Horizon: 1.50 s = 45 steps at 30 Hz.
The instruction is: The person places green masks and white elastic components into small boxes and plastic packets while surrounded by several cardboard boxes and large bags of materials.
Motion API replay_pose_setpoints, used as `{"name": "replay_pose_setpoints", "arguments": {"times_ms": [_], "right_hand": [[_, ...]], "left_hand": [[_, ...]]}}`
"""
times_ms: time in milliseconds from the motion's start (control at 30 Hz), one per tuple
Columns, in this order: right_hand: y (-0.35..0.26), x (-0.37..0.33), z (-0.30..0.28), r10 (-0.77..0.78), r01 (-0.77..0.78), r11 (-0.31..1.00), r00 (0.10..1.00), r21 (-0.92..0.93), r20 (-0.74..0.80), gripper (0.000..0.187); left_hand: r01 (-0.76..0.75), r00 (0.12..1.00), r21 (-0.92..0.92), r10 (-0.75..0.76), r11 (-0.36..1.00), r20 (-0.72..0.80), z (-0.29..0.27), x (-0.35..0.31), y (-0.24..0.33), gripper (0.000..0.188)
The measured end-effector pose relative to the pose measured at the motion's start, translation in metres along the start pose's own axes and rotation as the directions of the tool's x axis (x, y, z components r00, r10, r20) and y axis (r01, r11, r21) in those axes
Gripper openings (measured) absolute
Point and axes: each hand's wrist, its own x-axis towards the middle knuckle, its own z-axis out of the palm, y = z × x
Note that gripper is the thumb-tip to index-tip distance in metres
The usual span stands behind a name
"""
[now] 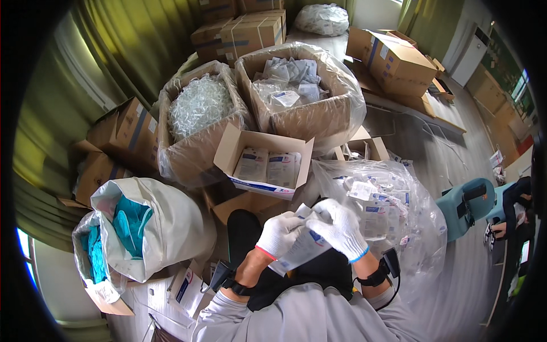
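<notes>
Both my hands wear white knit gloves and meet in front of my chest. My left hand (279, 233) and my right hand (337, 228) together grip a flat white sealed packet (301, 251) with blue print, held tilted. My right hand pinches its upper end, my left holds its side. Just ahead lies a small open white carton (266, 166) holding similar packets. To the right a big clear plastic bag (393, 211) bulges with several more small packets.
Two plastic-lined cardboard boxes stand ahead, one with clear tubing (199, 105), one with sealed pouches (293, 85). A white sack with teal items (137, 225) sits left. Stacked cartons (245, 31) and a larger box (396, 60) lie beyond. A teal chair (470, 208) stands right.
</notes>
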Motion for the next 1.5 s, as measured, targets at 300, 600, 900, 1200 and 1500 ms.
{"name": "replay_pose_setpoints", "arguments": {"times_ms": [300,600,900,1200,1500], "right_hand": [[0.053,-0.024,0.044,0.071,-0.080,0.996,0.978,0.037,0.197,0.028],[0.061,0.013,0.082,0.264,-0.251,0.962,0.955,0.106,-0.138,0.038],[0.117,0.066,0.071,0.690,-0.402,0.315,0.719,0.860,0.083,0.032],[0.042,0.000,0.054,0.096,-0.342,0.826,0.869,0.448,0.486,0.025],[0.059,-0.021,0.065,0.105,-0.153,0.888,0.985,0.433,0.133,0.012]], "left_hand": [[0.000,0.987,0.163,-0.027,0.987,0.160,0.033,-0.036,-0.043,0.012],[-0.255,0.963,0.504,0.265,0.825,0.052,0.036,-0.006,-0.051,0.010],[-0.580,0.759,0.434,0.651,0.689,-0.019,-0.019,0.003,0.042,0.019],[-0.242,0.951,0.218,0.188,0.945,0.244,0.000,-0.028,-0.034,0.008],[0.407,0.902,0.024,-0.405,0.913,0.152,0.005,-0.045,-0.036,0.028]]}}
